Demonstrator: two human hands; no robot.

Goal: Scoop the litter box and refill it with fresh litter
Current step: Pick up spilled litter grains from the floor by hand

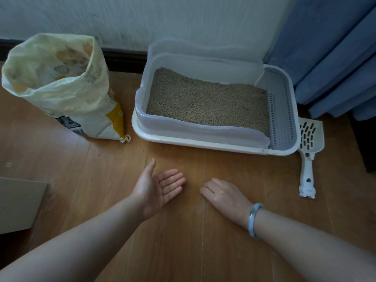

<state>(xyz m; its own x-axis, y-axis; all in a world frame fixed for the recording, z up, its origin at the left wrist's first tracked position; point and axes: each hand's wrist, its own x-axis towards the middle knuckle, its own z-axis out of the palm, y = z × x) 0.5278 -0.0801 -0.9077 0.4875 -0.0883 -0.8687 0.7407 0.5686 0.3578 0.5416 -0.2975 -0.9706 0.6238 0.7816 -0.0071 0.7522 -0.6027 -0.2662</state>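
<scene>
A white litter box stands against the wall, filled with tan litter, a grey perforated step at its right end. A white slotted scoop lies on the floor to its right. An open yellow-white litter bag stands at the left. My left hand lies palm up near the floor in front of the box, fingers apart, with a few loose pellets on it. My right hand rests palm down on the floor beside it, fingers curled over scattered pellets; what it holds is hidden.
Loose pellets dot the wooden floor in front of the box. A flat cardboard piece lies at the left edge. Blue curtains hang at the right, with a dark object below them.
</scene>
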